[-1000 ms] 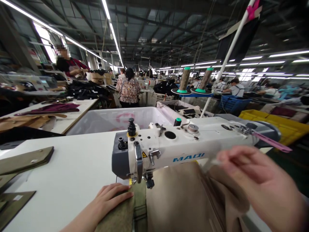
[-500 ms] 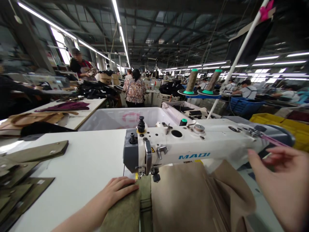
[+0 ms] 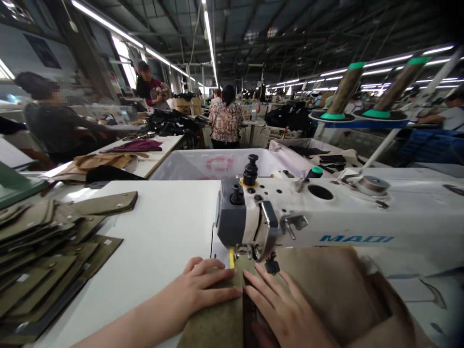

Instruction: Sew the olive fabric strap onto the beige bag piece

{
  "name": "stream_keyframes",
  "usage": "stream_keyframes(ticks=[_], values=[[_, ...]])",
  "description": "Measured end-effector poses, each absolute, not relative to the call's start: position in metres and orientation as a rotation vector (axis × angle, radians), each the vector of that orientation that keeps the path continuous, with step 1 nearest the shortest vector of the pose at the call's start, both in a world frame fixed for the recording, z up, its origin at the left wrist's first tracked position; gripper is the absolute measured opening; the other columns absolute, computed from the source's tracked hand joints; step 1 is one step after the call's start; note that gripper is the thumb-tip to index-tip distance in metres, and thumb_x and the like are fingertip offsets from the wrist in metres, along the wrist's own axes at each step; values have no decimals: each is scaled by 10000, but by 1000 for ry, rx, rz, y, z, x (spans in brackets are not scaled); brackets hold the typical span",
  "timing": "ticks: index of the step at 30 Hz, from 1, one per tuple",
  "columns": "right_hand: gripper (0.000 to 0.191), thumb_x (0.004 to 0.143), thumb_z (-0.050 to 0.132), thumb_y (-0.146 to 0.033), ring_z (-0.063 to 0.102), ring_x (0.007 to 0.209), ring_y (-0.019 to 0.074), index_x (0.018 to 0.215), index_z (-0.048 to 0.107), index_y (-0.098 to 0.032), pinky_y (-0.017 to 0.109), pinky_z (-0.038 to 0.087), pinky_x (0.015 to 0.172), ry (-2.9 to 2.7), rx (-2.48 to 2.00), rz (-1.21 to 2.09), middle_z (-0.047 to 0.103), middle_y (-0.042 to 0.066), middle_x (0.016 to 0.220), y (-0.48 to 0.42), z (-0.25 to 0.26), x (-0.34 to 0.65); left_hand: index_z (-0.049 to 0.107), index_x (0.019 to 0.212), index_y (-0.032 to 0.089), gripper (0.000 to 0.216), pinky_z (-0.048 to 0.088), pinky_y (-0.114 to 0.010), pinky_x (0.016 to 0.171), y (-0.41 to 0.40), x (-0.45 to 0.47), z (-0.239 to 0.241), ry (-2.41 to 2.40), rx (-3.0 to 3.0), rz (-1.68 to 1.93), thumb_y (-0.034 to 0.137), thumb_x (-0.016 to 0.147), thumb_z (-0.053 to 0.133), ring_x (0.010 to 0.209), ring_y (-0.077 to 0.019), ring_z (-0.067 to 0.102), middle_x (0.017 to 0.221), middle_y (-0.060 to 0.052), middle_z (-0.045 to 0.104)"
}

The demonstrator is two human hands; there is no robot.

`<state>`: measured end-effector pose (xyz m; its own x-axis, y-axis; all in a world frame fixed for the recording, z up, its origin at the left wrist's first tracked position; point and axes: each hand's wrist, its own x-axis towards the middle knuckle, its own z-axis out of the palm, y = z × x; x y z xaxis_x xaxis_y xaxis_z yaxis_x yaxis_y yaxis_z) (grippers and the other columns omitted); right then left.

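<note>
Strip lights ran along the roof of a crowded sewing hall, and a white bench (image 3: pixel 163 227) filled the near view; on it both hands lay flat with no grip closed on anything. The left hand (image 3: pixel 203 287) pressed palm-down, fingers apart, on the olive cloth (image 3: pixel 217 328); the right hand (image 3: pixel 286 311) lay just beside it, fingers stretched out over the seam where the olive cloth met the tan cloth (image 3: pixel 326 285). Both sets of fingertips pointed at the foot of the sewing machine (image 3: pixel 355 217), and the cloth's front edge sat right under that foot. The cloth looked light, soft and limp, likely to wrinkle or slide on the smooth bench; flat palms close to either side of the seam seemed the surest hold, with fingers kept clear of the needle. To the left, a stack of olive pieces (image 3: pixel 47 256) lay well apart; behind the machine stood a white bin (image 3: pixel 203 166) and two thread cones (image 3: pixel 344 89); farther back a person in a patterned top (image 3: pixel 225 121) faced away.
</note>
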<state>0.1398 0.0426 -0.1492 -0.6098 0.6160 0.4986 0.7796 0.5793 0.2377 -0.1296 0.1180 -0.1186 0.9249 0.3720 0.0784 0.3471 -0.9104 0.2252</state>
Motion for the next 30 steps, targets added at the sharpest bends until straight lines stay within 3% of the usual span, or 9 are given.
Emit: stream_keyframes(ticks=[5, 12, 22, 27, 30], values=[[433, 1059, 279, -424, 604, 1028, 177, 1159, 682, -298, 387, 343, 929, -2430, -1110, -627, 684, -45, 1246, 42, -141, 140, 376, 1502, 396, 466, 238, -334, 1010, 117, -120, -114, 575, 2913, 37, 265, 1058, 441, 1316, -217, 419, 1561, 72, 424], [476, 1075, 243, -405, 616, 944, 174, 1066, 710, -316, 388, 334, 939, -2266, -1173, -481, 711, -58, 1189, 36, -147, 128, 444, 1469, 349, 401, 229, -324, 976, 107, -120, -119, 570, 3011, 206, 291, 1093, 315, 1281, -191, 431, 1510, 65, 496], [462, 1075, 269, -380, 629, 889, 147, 978, 713, -297, 326, 151, 1191, -2227, -1156, -418, 733, -55, 1134, 37, -150, 126, 502, 1437, 310, 419, 271, -336, 994, 111, -115, -110, 684, 2906, 84, 227, 1027, 520, 1289, -216, 463, 1510, 14, 501], [480, 1079, 235, -339, 624, 987, 146, 1001, 707, -296, 345, 167, 1185, -2236, -1153, -435, 723, -53, 1165, 38, -151, 128, 494, 1441, 308, 435, 267, -333, 981, 112, -113, -108, 689, 2878, 32, 198, 1022, 526, 1279, -210, 474, 1525, 13, 480], [427, 1070, 274, -348, 599, 1081, 169, 1103, 698, -306, 366, 284, 1094, -2383, -1118, -493, 683, -42, 1256, 37, -148, 137, 500, 1431, 324, 407, 274, -336, 971, 114, -113, -108, 680, 2892, 53, 230, 1035, 509, 1271, -203, 484, 1521, 35, 485]])
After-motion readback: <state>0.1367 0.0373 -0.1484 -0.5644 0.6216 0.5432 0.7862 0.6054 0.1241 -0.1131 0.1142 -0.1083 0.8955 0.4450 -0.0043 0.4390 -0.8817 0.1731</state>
